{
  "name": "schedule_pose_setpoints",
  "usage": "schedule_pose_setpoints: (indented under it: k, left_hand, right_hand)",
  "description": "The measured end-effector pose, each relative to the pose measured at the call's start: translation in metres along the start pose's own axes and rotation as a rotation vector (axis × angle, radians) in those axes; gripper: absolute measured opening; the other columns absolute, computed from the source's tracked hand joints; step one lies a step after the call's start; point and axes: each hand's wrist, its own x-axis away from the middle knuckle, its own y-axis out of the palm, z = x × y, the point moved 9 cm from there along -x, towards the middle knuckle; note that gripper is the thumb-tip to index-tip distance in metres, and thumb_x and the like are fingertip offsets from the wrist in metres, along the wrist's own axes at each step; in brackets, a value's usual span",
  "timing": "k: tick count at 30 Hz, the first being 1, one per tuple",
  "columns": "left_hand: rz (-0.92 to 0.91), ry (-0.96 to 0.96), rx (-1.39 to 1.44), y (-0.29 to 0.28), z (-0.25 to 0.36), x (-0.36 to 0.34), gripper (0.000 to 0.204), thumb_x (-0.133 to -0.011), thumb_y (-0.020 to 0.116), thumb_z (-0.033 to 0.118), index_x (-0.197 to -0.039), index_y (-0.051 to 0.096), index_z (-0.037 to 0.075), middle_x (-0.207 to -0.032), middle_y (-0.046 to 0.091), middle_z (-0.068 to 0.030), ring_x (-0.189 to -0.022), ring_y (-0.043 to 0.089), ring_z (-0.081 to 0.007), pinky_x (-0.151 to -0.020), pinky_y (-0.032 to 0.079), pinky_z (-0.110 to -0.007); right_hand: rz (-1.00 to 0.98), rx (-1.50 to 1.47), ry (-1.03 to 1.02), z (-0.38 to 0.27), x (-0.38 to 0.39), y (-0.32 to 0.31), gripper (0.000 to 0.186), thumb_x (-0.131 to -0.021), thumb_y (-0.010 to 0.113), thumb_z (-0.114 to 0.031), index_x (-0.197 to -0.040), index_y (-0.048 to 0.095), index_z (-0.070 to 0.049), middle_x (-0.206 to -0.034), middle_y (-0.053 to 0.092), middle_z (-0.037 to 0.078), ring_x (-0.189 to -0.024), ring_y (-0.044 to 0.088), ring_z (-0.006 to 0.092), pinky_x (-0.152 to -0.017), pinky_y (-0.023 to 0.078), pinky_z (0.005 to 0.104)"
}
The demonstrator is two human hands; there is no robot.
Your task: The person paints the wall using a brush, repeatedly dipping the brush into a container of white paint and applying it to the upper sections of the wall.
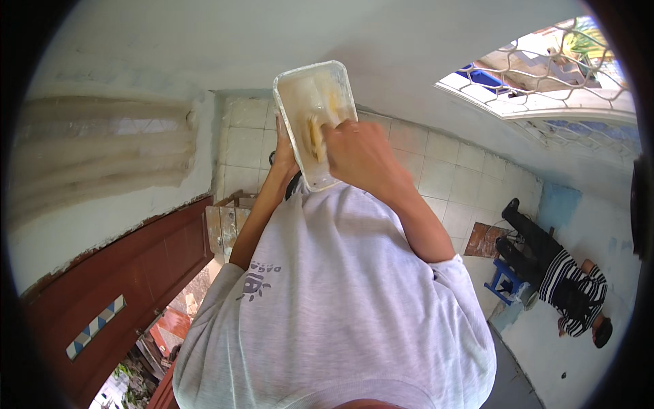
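Observation:
A white rectangular plastic tub (300,88) is held up in front of my chest, tilted so its inside shows. Pale, whitish and yellowish wet material smears its inner walls and bottom. My left hand (285,151) grips the tub from its left side, with its fingers partly hidden behind the wall. Over the tub's right rim reaches my right hand (357,146), a little blurred, its fingers closed on a narrow yellowish tool (316,138) dipped inside. Whether that tool is a brush or a scraper I cannot make out.
Plastered walls stand ahead and at left, where a brownish patch (102,153) spreads. A red-brown door (129,300) is at lower left, near a small wooden stool (221,228). At right are a grilled window (538,75), another person (572,283) and a blue stool (503,281).

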Motion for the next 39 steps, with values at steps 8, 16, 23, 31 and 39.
schedule_pose_setpoints:
  k: [8, 16, 23, 31, 39]
  left_hand:
    - [-0.013, 0.027, 0.049, 0.011, 0.004, -0.01, 0.076, -0.1, 0.026, 0.069, -0.152, 0.034, 0.014, -0.142, 0.053, -0.0136, -0.124, 0.059, -0.0276, -0.099, 0.056, -0.043]
    - [0.05, 0.022, 0.095, -0.001, -0.011, -0.02, 0.08, -0.098, 0.026, 0.073, -0.149, 0.039, 0.014, -0.138, 0.055, -0.0124, -0.119, 0.061, -0.0264, -0.096, 0.057, -0.042]
    - [0.074, 0.089, -0.081, -0.003, -0.007, -0.026, 0.074, -0.1, 0.03, 0.069, -0.146, 0.042, 0.013, -0.137, 0.056, -0.0127, -0.121, 0.06, -0.0261, -0.095, 0.057, -0.042]
    - [0.02, 0.027, -0.026, -0.008, -0.013, -0.023, 0.073, -0.101, 0.031, 0.066, -0.15, 0.035, 0.012, -0.142, 0.051, -0.0141, -0.128, 0.056, -0.0274, -0.102, 0.054, -0.044]
    - [0.013, 0.016, -0.035, 0.005, -0.027, -0.025, 0.079, -0.1, 0.028, 0.07, -0.154, 0.03, 0.012, -0.148, 0.047, -0.0145, -0.13, 0.054, -0.0292, -0.104, 0.052, -0.047]
  right_hand:
    - [0.129, -0.069, 0.109, 0.032, 0.009, -0.046, 0.018, -0.076, 0.061, -0.008, -0.093, 0.067, -0.002, -0.073, 0.066, 0.019, -0.071, 0.066, 0.0379, -0.066, 0.052, 0.0471]
    - [0.056, -0.051, 0.014, 0.036, 0.001, -0.013, 0.021, -0.078, 0.062, -0.008, -0.097, 0.068, -0.003, -0.076, 0.066, 0.021, -0.073, 0.066, 0.0388, -0.068, 0.052, 0.0495]
    - [0.059, -0.017, 0.048, 0.038, -0.005, -0.009, 0.019, -0.079, 0.063, -0.01, -0.096, 0.07, -0.005, -0.075, 0.066, 0.02, -0.072, 0.066, 0.0391, -0.066, 0.051, 0.0492]
    - [0.102, -0.133, 0.119, 0.057, 0.015, -0.042, 0.025, -0.079, 0.063, -0.009, -0.103, 0.069, -0.003, -0.072, 0.065, 0.021, -0.069, 0.064, 0.0389, -0.066, 0.05, 0.0474]
    - [0.11, -0.134, 0.213, 0.074, 0.025, -0.041, 0.023, -0.079, 0.063, -0.009, -0.101, 0.068, -0.002, -0.07, 0.064, 0.021, -0.069, 0.063, 0.0399, -0.066, 0.05, 0.0474]
